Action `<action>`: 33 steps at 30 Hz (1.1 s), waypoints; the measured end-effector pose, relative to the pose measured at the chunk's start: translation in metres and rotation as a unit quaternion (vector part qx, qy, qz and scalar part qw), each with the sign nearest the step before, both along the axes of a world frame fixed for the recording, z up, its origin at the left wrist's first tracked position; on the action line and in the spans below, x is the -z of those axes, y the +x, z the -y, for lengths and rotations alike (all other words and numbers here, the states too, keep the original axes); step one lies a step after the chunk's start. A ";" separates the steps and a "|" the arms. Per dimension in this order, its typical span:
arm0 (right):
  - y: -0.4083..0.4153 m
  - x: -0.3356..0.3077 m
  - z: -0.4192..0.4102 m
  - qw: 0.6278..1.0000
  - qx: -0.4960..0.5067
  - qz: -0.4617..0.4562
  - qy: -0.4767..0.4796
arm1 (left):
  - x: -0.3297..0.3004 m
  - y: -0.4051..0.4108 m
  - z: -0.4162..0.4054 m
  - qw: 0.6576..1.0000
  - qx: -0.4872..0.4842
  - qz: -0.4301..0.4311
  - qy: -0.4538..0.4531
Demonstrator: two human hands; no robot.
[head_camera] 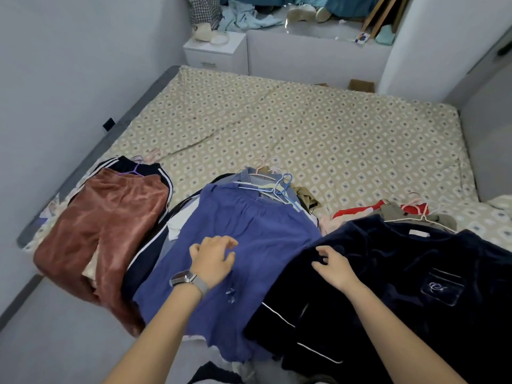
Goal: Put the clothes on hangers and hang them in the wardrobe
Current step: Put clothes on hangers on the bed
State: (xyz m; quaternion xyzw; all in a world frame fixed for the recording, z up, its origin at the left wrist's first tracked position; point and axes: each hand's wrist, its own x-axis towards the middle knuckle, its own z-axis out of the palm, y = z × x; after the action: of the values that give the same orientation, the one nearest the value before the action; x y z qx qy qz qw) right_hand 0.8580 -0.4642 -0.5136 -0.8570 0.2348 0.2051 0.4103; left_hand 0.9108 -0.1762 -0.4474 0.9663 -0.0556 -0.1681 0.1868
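Note:
Three piles of clothes on hangers lie along the near edge of the bed. A blue-violet garment tops the middle pile, with light blue hangers at its collar. My left hand, a watch on its wrist, rests on this garment with fingers loosely curled. To the right lies a dark navy velvet top with white piping, and my right hand touches its left edge with bent fingers. Rust-coloured velvet trousers on a purple hanger lie at the left over dark striped trousers.
A red garment and pale hangers show behind the navy top. A white nightstand and a cluttered ledge stand beyond the bed. Walls close in on the left and right. A cardboard box sits by the bed's far edge.

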 end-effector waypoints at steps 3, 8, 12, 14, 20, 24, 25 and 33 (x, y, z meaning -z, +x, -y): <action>-0.010 0.009 -0.026 0.999 0.015 -0.038 0.015 | 0.015 -0.006 -0.028 0.999 -0.020 -0.031 -0.006; -0.008 0.027 -0.032 0.997 0.051 -0.055 0.024 | 0.032 -0.010 -0.048 0.998 -0.016 -0.051 0.031; 0.024 0.041 -0.028 0.997 0.062 -0.040 0.021 | 0.038 -0.002 -0.045 0.997 -0.021 -0.048 0.060; 0.043 0.051 -0.025 0.998 0.050 -0.037 0.022 | 0.042 0.008 -0.037 0.995 -0.012 -0.044 0.083; 0.102 0.085 -0.003 0.995 -0.068 -0.057 -0.044 | 0.062 0.064 -0.001 0.998 0.003 -0.057 0.020; 0.140 0.116 0.020 0.987 -0.107 -0.107 -0.054 | 0.081 0.083 0.012 0.996 -0.029 -0.076 -0.046; 0.149 0.124 0.024 0.985 -0.111 -0.119 -0.049 | 0.086 0.086 0.014 0.995 -0.037 -0.081 -0.054; 0.209 0.186 0.035 0.988 -0.120 -0.069 -0.071 | 0.123 0.098 0.023 0.993 -0.083 -0.081 -0.036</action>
State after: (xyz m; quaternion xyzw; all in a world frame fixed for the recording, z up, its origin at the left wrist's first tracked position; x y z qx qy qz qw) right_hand 1.0666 -0.4990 -0.6992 -0.8899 0.1720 0.2944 0.3031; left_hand 1.0088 -0.1987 -0.5705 0.9436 0.0344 -0.2271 0.2385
